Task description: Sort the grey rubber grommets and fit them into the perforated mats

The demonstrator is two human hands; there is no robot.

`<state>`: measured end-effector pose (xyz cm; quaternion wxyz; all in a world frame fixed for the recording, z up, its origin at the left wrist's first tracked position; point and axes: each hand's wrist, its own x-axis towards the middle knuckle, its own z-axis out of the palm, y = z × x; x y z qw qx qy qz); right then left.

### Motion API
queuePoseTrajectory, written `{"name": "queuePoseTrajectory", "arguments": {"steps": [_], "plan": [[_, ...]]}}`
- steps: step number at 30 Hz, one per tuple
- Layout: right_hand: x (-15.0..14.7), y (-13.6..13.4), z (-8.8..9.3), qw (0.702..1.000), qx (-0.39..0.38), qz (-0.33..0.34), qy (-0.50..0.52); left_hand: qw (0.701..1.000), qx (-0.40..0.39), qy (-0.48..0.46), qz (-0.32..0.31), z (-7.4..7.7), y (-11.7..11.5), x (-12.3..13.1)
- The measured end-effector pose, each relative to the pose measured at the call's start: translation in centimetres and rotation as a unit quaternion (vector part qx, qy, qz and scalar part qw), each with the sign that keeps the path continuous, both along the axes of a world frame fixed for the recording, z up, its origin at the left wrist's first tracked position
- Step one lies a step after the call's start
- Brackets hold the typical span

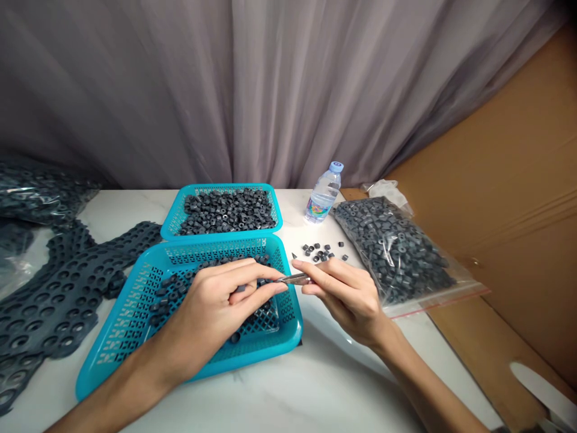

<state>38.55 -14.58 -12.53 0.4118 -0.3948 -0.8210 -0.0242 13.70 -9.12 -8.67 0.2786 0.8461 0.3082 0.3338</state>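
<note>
My right hand [345,291] is closed around a slim, pointed metal tool [295,279], whose exact kind I cannot make out. The tool's left end meets the pinched thumb and forefinger of my left hand [225,294]. Whatever sits between those left fingertips is too small and covered to name. A small dark piece [240,289] shows in the gap below the left forefinger. Both hands are above the right side of the near blue basket [295,313], which contains small black rings [169,294]. Several loose rings [322,255] lie on the table just beyond my right hand.
Behind the near basket stands another blue basket [167,225] full of black rings. A water bottle [322,195] and a zip bag of black pieces [392,246] are at the right. Punched dark sheets [58,288] and a filled plastic bag [40,192] lie left.
</note>
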Motion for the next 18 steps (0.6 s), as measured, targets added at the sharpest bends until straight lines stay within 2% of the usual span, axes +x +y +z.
{"name": "queuePoseTrajectory", "arguments": {"steps": [18], "plan": [[-0.07,-0.16,0.56,0.999,0.031,-0.002,-0.015,0.999,-0.033,-0.025,-0.009,0.17,0.04,0.16]]}}
